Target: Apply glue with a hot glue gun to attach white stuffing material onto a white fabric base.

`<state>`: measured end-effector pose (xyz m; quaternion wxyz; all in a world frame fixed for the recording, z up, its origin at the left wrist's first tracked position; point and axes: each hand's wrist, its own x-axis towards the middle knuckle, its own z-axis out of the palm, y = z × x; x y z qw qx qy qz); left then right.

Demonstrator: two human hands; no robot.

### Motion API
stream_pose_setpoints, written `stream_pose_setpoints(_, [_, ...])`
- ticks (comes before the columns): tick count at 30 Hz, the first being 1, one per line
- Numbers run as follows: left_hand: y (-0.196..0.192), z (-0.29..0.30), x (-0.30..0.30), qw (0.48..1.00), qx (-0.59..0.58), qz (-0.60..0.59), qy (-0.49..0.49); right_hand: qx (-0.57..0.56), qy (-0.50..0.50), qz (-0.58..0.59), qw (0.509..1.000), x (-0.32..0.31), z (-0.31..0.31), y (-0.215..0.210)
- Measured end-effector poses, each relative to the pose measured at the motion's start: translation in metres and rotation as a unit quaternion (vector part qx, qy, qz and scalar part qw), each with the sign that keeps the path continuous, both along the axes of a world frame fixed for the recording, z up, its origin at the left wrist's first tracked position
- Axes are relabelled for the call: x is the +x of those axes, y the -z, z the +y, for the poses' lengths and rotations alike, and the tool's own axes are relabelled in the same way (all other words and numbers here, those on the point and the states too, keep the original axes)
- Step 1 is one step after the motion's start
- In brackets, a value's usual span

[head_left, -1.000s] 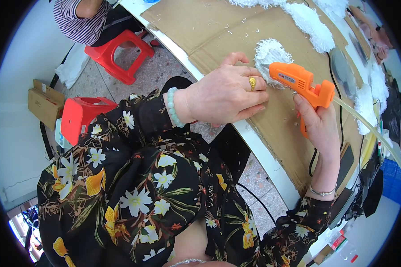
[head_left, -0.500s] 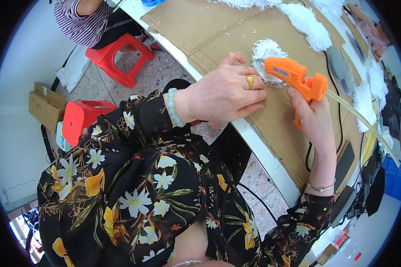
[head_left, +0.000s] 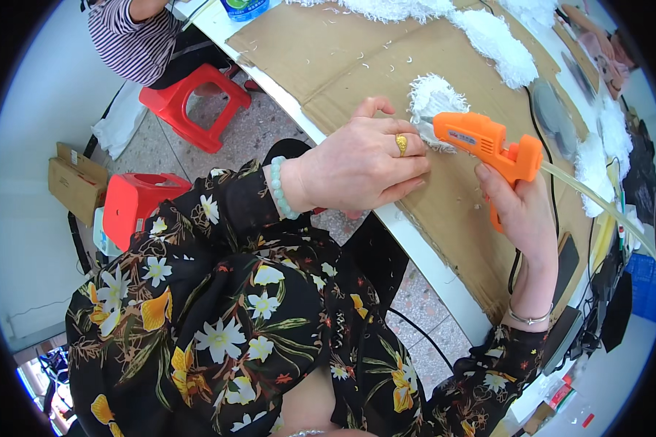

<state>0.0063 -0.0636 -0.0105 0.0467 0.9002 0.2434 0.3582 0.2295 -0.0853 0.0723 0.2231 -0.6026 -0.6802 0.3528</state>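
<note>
Noted orange glue gun [head_left: 479, 135] gripped in right hand [head_left: 521, 210], right of centre, aimed left at fluffy white piece [head_left: 436, 95] on cardboard [head_left: 452, 211], upper right of centre. Found left hand [head_left: 364, 162] mid-frame with fingers bent beside piece; could not tell whether pinching it. Judged burns possible from any slip toward fingers, misplaced glue from any shift of piece.

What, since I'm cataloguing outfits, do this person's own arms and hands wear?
The sleeves are black, flowered white and yellow. The left hand has a gold ring and, at its wrist, a green bead bracelet; the right hand has a silver bangle at its wrist.
</note>
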Motion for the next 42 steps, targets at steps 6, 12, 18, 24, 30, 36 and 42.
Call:
stream_pose_setpoints(6, [0.000, 0.001, -0.001, 1.000, 0.013, -0.006, 0.001, 0.031, 0.000, 0.081, 0.996, 0.008, 0.002, 0.004])
stream_pose_setpoints(12, [-0.003, 0.002, 0.003, 1.000, 0.020, -0.017, -0.004, 0.011, -0.018, 0.010, 1.000, 0.004, 0.006, 0.007])
stream_pose_setpoints(18, [0.000, 0.001, 0.005, 0.999, 0.026, -0.036, -0.003, 0.001, -0.014, -0.007, 1.000, 0.000, 0.006, 0.011])
stream_pose_setpoints(24, [-0.005, -0.001, 0.003, 0.999, 0.025, -0.028, -0.008, 0.011, -0.004, 0.067, 0.998, 0.007, 0.001, 0.004])
stream_pose_setpoints(30, [-0.001, 0.000, 0.006, 0.999, 0.021, -0.026, -0.005, -0.012, -0.019, 0.045, 0.999, 0.011, 0.002, 0.002])
stream_pose_setpoints(36, [0.001, 0.003, 0.005, 0.999, 0.027, -0.036, -0.009, 0.034, 0.007, 0.024, 0.999, 0.002, 0.007, 0.013])
stream_pose_setpoints(42, [0.001, 0.003, 0.005, 0.999, 0.026, -0.027, -0.008, 0.026, 0.003, 0.046, 0.999, 0.005, 0.006, 0.008])
